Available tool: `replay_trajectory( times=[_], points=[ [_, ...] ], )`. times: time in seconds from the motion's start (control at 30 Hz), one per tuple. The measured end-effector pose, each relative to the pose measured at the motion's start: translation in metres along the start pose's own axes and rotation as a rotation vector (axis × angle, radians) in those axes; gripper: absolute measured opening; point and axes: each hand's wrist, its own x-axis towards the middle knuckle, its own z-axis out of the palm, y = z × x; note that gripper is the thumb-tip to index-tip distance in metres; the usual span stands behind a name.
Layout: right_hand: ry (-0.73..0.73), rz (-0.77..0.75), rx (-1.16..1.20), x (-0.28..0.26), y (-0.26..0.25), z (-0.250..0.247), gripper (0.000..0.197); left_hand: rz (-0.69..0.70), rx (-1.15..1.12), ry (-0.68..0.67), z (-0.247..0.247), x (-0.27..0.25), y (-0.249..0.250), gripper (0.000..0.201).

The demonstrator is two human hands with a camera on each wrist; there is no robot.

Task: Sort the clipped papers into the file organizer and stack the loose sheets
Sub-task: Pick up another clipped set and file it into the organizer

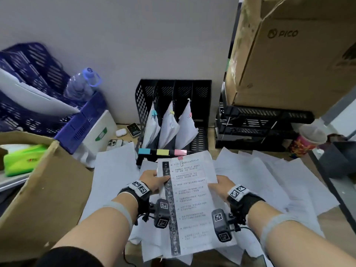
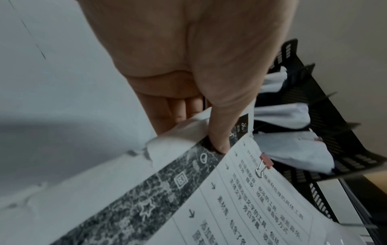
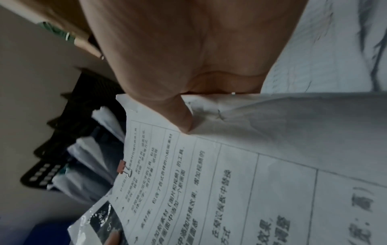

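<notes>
A printed paper bundle [image 1: 190, 199] with a pink binder clip [image 1: 180, 158] at its top edge is held above the table by both hands. My left hand [image 1: 154, 181] pinches its left edge, thumb on the dark printed strip [image 2: 217, 142]. My right hand [image 1: 221, 185] pinches the right edge, thumb on top [image 3: 184, 122]. The pink clip [image 2: 266, 161] also shows in both wrist views [image 3: 122, 168]. Just beyond stands the black file organizer [image 1: 200, 89], with blue, yellow and pink labels [image 1: 163, 151] on its front. Three clipped bundles [image 1: 169, 126] stand in its slots. Loose white sheets [image 1: 269, 182] cover the table.
A cardboard box flap [image 1: 42, 189] rises at the near left. Blue baskets [image 1: 38, 78] with a water bottle [image 1: 82, 83] sit at the far left. A big cardboard box [image 1: 292, 54] rests on black trays [image 1: 256, 128] at the right, beside a cup [image 1: 306, 141]. A phone [image 1: 115, 143] and earbud case [image 1: 121, 132] lie by the organizer.
</notes>
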Motion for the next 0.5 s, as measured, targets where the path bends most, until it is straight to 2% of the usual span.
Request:
replay_trajectory(
  times=[0.13, 0.23, 0.27, 0.33, 0.37, 0.4, 0.47, 0.5],
  points=[
    [0.019, -0.002, -0.076, 0.009, -0.018, 0.025, 0.028, 0.022, 0.048, 0.032, -0.031, 0.005, -0.007, 0.019],
    [0.108, 0.037, -0.122, 0.016, -0.027, 0.036, 0.021, 0.044, 0.043, -0.011, -0.043, 0.01, -0.007, 0.012],
    [0.182, 0.062, -0.149, 0.02, -0.028, 0.038, 0.026, 0.051, 0.053, -0.027, -0.045, 0.012, -0.006, 0.012],
    [0.379, 0.088, -0.232, 0.019, -0.038, 0.041, 0.052, 0.084, 0.094, -0.064, -0.049, 0.017, -0.003, 0.011],
    [0.399, 0.071, -0.263, 0.016, -0.045, 0.044, 0.063, 0.11, 0.116, -0.094, -0.049, 0.019, 0.001, 0.007],
    [0.345, 0.04, -0.278, 0.013, -0.052, 0.049, 0.067, 0.137, 0.133, -0.122, -0.05, 0.02, 0.004, 0.006],
    [0.072, 0.045, -0.202, -0.001, -0.073, 0.062, 0.074, 0.179, 0.158, -0.186, -0.048, 0.022, 0.014, 0.014],
    [-0.057, 0.084, -0.149, -0.009, -0.083, 0.07, 0.086, 0.199, 0.163, -0.218, -0.044, 0.024, 0.02, 0.018]
  ],
)
